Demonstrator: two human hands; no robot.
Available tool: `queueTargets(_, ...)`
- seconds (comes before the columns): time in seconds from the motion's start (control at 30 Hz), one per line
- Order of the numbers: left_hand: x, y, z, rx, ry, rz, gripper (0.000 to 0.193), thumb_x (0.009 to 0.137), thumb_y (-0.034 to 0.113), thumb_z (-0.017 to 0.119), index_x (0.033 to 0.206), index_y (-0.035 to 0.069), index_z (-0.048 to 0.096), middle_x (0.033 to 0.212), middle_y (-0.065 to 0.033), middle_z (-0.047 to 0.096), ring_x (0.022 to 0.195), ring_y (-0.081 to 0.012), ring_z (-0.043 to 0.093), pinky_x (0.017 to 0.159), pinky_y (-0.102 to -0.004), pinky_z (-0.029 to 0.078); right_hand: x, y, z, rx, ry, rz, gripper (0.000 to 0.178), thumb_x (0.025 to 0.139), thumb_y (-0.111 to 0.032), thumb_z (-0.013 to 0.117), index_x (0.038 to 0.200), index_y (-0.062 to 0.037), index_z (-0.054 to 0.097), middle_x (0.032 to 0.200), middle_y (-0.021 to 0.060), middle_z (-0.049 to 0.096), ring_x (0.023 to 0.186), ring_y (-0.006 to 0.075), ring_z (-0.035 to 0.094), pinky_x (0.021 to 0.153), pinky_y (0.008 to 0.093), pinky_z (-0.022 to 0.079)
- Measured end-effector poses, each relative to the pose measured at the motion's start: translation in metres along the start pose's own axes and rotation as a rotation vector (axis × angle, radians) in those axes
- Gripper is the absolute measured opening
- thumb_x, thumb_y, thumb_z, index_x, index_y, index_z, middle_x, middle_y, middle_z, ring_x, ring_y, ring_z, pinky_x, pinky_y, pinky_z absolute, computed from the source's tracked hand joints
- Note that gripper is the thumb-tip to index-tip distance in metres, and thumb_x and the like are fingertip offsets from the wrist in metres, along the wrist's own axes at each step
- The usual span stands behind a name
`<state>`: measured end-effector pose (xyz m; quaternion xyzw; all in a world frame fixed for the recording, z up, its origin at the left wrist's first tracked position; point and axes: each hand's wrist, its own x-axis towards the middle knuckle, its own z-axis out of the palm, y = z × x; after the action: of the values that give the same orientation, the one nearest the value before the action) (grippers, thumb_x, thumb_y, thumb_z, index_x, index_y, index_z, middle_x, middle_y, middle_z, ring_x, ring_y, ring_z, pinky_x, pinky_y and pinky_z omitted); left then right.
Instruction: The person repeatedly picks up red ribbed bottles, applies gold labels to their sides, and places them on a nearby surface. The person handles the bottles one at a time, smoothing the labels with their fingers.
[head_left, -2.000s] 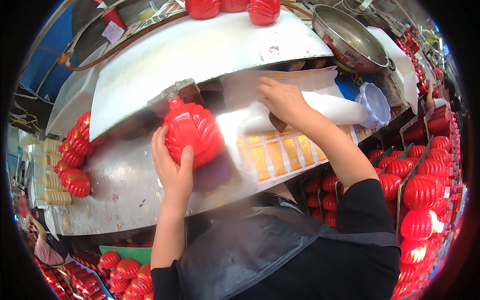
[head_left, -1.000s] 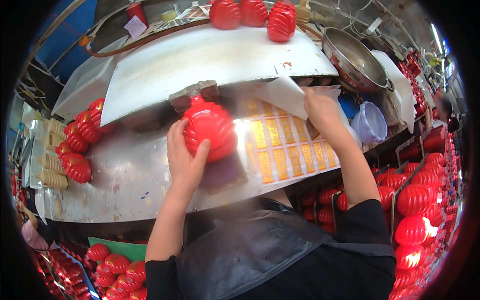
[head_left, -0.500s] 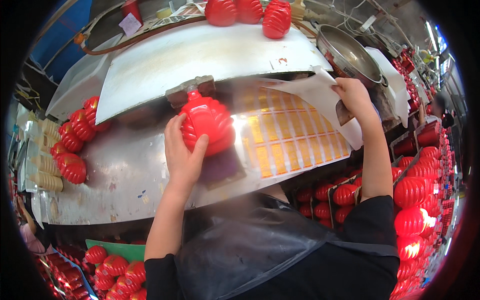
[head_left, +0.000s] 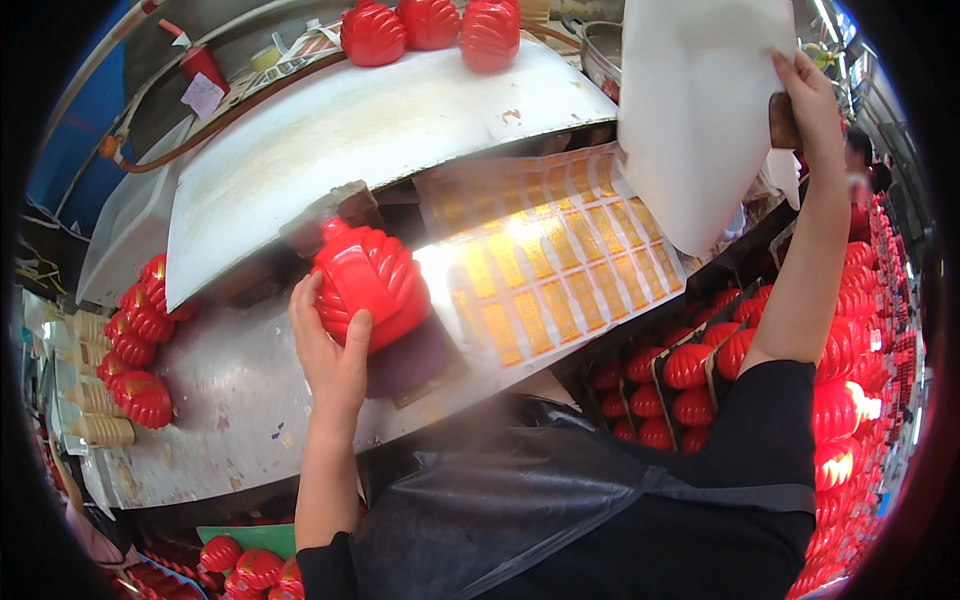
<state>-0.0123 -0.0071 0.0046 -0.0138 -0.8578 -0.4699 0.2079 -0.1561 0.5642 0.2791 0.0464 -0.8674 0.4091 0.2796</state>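
My left hand grips the near-left side of a red ribbed bottle, its fingers and thumb spread around the body. The bottle's neck points away from me toward a dark notched block, and a smooth oval panel faces up. Up at the right, my right hand pinches the edge of a large white sheet, which hangs raised. A small brown block also lies against that palm. Below the white sheet, a sheet of gold labels in rows rests flat on the metal table.
A white board spans the far side, with several red bottles behind it. More red bottles and stacked cream cups stand at left. Racked red bottles fill the lower right. A metal pan is partly hidden.
My right hand has risen up and right, lifting the white sheet away from the gold labels. The left hand still holds the bottle. The whole view has shifted.
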Motion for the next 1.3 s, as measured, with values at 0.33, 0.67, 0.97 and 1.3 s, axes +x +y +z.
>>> queueTargets(0.33, 0.011, 0.024, -0.005, 0.191, 0.055, 0.106, 0.069, 0.09, 0.024, 0.075, 0.149, 0.002, 0.048, 0.157, -0.0252, 0.043, 0.145, -0.0424, 0.043, 0.121, -0.0505, 0.034, 0.025, 0.016, 0.004, 0.257, -0.052, 0.084, 0.027, 0.107, -0.028, 0.066, 0.123, -0.0058, 0.071, 0.092, -0.0045, 0.075, 0.047, -0.0007, 0.049, 0.045, 0.0172, 0.036)
queueTargets(0.67, 0.106, 0.114, 0.07, -0.168, -0.299, 0.172, 0.063, 0.088, 0.023, 0.08, 0.142, -0.001, 0.058, 0.147, -0.0238, 0.057, 0.136, -0.0362, 0.056, 0.114, -0.0434, 0.044, 0.019, -0.027, 0.026, 0.26, -0.284, 0.033, 0.031, 0.106, -0.029, 0.069, 0.127, -0.0067, 0.071, 0.084, -0.0065, 0.069, 0.049, -0.0034, 0.05, 0.043, 0.0132, 0.034)
queueTargets(0.97, 0.141, 0.139, 0.126, -1.014, -0.688, -0.478, 0.09, 0.091, 0.015, 0.081, 0.161, -0.002, 0.028, 0.141, -0.0237, 0.059, 0.131, -0.0318, 0.063, 0.111, -0.042, 0.05, 0.027, -0.042, 0.021, 0.521, -0.279, -0.014, 0.032, 0.107, -0.031, 0.067, 0.129, -0.0073, 0.069, 0.072, -0.0051, 0.062, 0.044, -0.0001, 0.044, 0.038, 0.0183, 0.03)
queueTargets(1.3, 0.147, 0.137, 0.13, -1.139, -0.416, -0.56, 0.019, 0.098, 0.015, 0.078, 0.113, 0.007, 0.069, 0.104, -0.0036, 0.074, 0.089, -0.0147, 0.071, 0.076, -0.0297, 0.057, 0.036, -0.02, 0.001, 0.599, -0.256, 0.053, 0.024, 0.105, -0.029, 0.068, 0.114, -0.0069, 0.069, 0.076, -0.0028, 0.065, 0.049, 0.0054, 0.051, 0.042, 0.0193, 0.038)
